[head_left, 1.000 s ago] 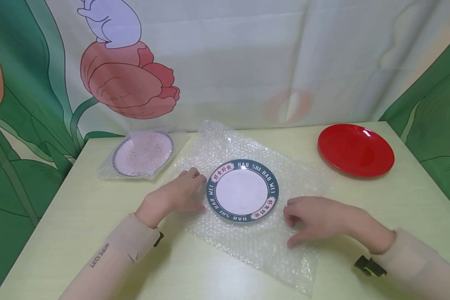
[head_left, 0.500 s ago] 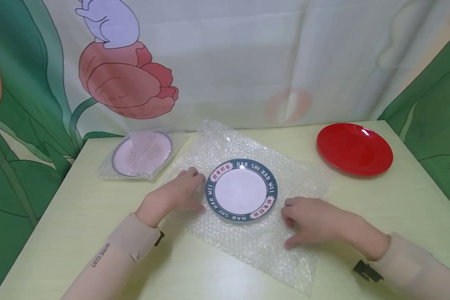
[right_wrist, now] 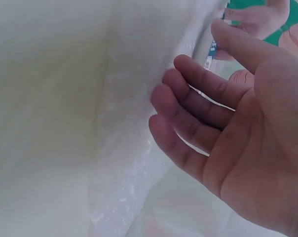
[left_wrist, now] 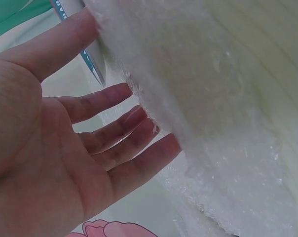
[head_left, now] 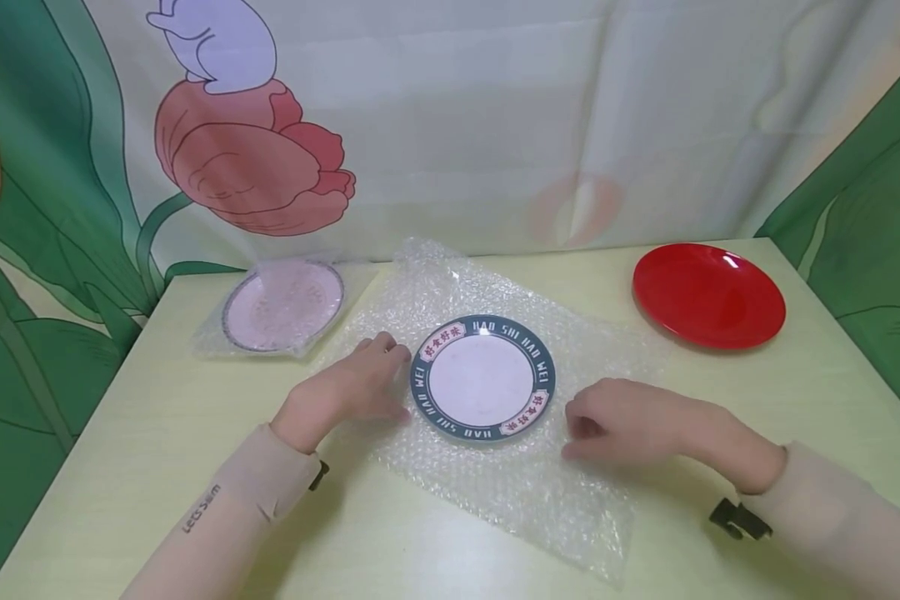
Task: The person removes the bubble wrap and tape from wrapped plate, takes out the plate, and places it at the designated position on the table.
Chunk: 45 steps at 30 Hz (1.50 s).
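Note:
A white plate with a dark teal lettered rim (head_left: 482, 379) lies face up on a sheet of bubble wrap (head_left: 570, 492) spread over the table. To the plate's left, my left hand (head_left: 360, 383) rests its fingertips on the wrap beside the rim; in the left wrist view its fingers (left_wrist: 144, 163) are spread and relaxed, with nothing between them. My right hand (head_left: 630, 421) hovers over the wrap to the right of the plate, apart from it. The right wrist view shows its fingers (right_wrist: 188, 123) loosely bent and holding nothing.
At the back left, a pale plate with a patterned rim (head_left: 285, 304) sits wrapped in clear plastic. A glossy red plate (head_left: 708, 296) lies at the back right. Behind the pale table (head_left: 142, 450) hangs a printed curtain (head_left: 450, 125).
My right hand has shifted slightly up, and its fingers and thumb have drawn closer together. The left hand and the plates stay in place, apart from a slight camera shift.

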Each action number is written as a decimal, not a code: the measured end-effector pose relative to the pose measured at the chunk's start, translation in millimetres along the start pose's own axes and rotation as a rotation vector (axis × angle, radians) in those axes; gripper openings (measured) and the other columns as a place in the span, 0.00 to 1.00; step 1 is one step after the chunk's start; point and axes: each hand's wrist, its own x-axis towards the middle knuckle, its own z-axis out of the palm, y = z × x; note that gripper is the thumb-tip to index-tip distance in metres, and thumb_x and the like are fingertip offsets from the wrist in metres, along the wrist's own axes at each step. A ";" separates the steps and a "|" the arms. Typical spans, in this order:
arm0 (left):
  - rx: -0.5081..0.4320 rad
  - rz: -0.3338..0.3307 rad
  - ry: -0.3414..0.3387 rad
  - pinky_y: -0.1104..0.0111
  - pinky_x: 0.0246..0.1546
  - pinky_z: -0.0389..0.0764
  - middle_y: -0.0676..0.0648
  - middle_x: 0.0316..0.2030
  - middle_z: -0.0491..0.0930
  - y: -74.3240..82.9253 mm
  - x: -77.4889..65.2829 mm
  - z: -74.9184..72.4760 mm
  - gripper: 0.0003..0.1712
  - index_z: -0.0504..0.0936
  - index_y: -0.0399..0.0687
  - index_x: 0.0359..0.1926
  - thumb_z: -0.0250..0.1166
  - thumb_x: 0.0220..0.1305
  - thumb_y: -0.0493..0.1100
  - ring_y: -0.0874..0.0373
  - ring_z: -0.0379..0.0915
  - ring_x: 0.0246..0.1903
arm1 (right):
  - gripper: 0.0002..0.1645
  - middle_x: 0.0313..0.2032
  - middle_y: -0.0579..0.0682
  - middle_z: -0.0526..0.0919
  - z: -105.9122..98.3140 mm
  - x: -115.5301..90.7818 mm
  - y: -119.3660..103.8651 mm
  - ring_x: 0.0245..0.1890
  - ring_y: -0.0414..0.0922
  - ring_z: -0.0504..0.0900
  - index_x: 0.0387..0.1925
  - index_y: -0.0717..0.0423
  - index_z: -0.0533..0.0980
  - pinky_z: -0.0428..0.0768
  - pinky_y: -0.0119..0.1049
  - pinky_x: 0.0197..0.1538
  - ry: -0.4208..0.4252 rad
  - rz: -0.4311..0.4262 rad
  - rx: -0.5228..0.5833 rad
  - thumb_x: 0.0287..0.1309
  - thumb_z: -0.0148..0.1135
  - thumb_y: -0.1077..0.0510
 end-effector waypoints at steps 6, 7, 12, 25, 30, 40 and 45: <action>0.005 0.002 -0.005 0.51 0.62 0.73 0.35 0.59 0.68 -0.4 0.9 0.1 0.39 0.74 0.34 0.62 0.79 0.55 0.46 0.42 0.66 0.57 | 0.06 0.27 0.37 0.80 -12.1 9.0 8.2 0.29 0.40 0.78 0.35 0.45 0.81 0.80 0.37 0.38 0.035 0.022 0.071 0.67 0.68 0.50; 0.007 0.002 -0.005 0.51 0.62 0.73 0.35 0.58 0.68 -0.5 1.0 0.3 0.39 0.74 0.34 0.62 0.79 0.55 0.46 0.42 0.66 0.57 | 0.06 0.27 0.38 0.81 -13.8 11.0 8.9 0.29 0.40 0.78 0.35 0.46 0.82 0.79 0.37 0.38 0.049 0.043 0.080 0.67 0.67 0.50; 0.014 0.002 -0.006 0.51 0.61 0.74 0.36 0.58 0.68 -0.7 1.6 0.6 0.39 0.74 0.33 0.62 0.79 0.55 0.47 0.42 0.67 0.56 | 0.08 0.26 0.45 0.81 -19.7 23.2 11.5 0.27 0.44 0.78 0.36 0.52 0.82 0.79 0.39 0.35 0.153 0.143 0.132 0.68 0.66 0.52; 0.006 0.001 -0.006 0.52 0.61 0.74 0.36 0.58 0.68 -1.9 2.2 1.8 0.40 0.73 0.33 0.63 0.80 0.55 0.47 0.42 0.66 0.56 | 0.25 0.46 0.58 0.84 -28.9 46.4 9.7 0.38 0.50 0.83 0.59 0.67 0.75 0.84 0.40 0.41 0.265 0.247 0.191 0.68 0.64 0.53; 0.007 0.004 -0.003 0.51 0.61 0.74 0.36 0.58 0.68 -2.6 2.3 2.5 0.40 0.73 0.33 0.63 0.80 0.55 0.46 0.42 0.66 0.56 | 0.28 0.49 0.61 0.83 -26.5 54.0 9.2 0.38 0.49 0.83 0.62 0.69 0.72 0.84 0.38 0.40 0.253 0.247 0.217 0.69 0.64 0.55; 0.003 0.010 -0.006 0.51 0.61 0.74 0.35 0.57 0.69 -1.3 0.6 -0.2 0.41 0.73 0.33 0.63 0.80 0.55 0.47 0.42 0.67 0.56 | 0.28 0.48 0.62 0.83 -23.9 64.5 10.0 0.32 0.46 0.84 0.63 0.74 0.71 0.84 0.36 0.37 0.239 0.250 0.257 0.68 0.64 0.61; -0.001 0.015 -0.003 0.51 0.61 0.74 0.35 0.57 0.69 -2.3 0.9 0.0 0.41 0.73 0.32 0.63 0.81 0.54 0.46 0.42 0.67 0.56 | 0.29 0.46 0.60 0.82 -21.3 66.6 12.2 0.34 0.46 0.83 0.64 0.71 0.71 0.84 0.34 0.38 0.229 0.295 0.287 0.67 0.66 0.62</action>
